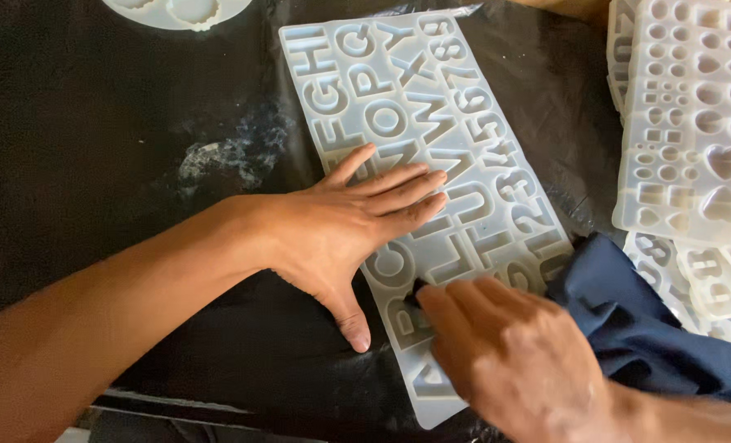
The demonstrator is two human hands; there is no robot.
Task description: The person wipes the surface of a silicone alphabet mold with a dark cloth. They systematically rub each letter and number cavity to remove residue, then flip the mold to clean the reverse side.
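Scene: From the head camera I look down on a black work surface [94,123], dusted with a pale smudge [226,156] left of centre.

Mould: A long translucent white alphabet-and-numeral silicone mould [431,156] lies flat on the black surface, running diagonally from the upper middle toward the lower middle of my view.

Left hand: My left hand [341,226] lies palm down and spread flat, fingers [406,184] stretched together across the mould's middle rows and thumb splayed off its left edge onto the black surface. It is fully open and grasps nothing; it only presses on the mould.

Right hand: My right hand [505,344] is over the mould's near end, fingers curled and bunched, their tips down on the letter cavities. A bit of dark material shows at the fingertips, and a dark blue cloth [636,320] trails out to the right of the hand. I cannot tell how firmly the cloth is pinched.

Right side: A stack of further white moulds [694,123], with hearts, circles and small shapes, sits beside the letter mould, well clear of both hands.

Top edge: Part of a round white mould [176,12] shows at the upper left.
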